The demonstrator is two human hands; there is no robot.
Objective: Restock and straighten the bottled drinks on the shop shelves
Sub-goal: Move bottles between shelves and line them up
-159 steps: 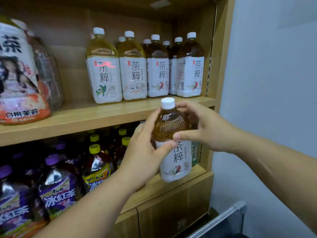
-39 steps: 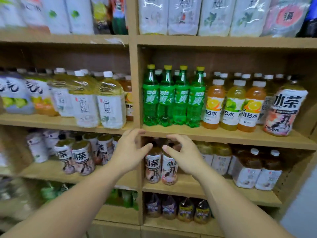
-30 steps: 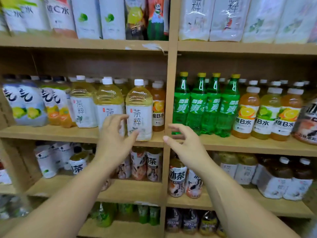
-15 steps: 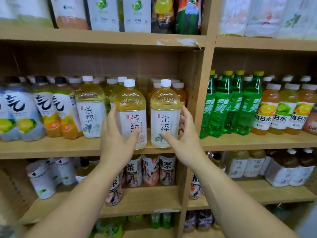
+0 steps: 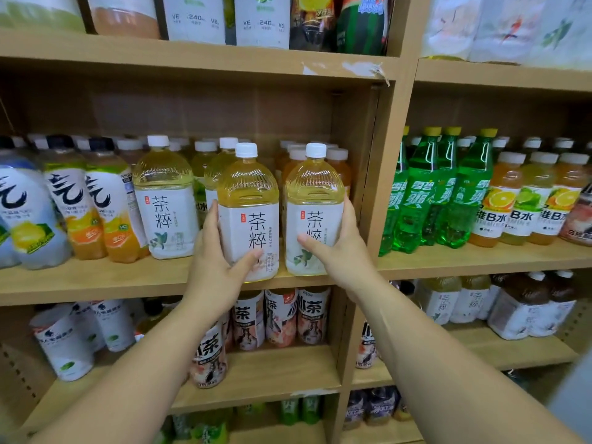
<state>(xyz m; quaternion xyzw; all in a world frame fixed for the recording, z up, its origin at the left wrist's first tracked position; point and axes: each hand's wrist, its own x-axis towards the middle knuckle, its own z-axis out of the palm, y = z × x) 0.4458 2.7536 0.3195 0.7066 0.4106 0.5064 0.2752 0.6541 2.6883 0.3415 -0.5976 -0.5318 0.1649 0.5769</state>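
Two large pale-yellow tea bottles with white caps and white labels stand at the front of the middle wooden shelf. My left hand wraps the lower left side of the left tea bottle. My right hand wraps the lower right side of the right tea bottle, thumb across its label. Both bottles stand upright, side by side, nearly touching. A third matching tea bottle stands further left, with more behind it.
A vertical wooden divider stands just right of my right hand. Green soda bottles and orange vitamin drinks fill the right bay. Blue and orange bottles crowd the left. Smaller tea bottles sit on the shelf below.
My hands rose from the lower shelf edge and closed on the two front tea bottles. The view swung left and moved closer to this bay.
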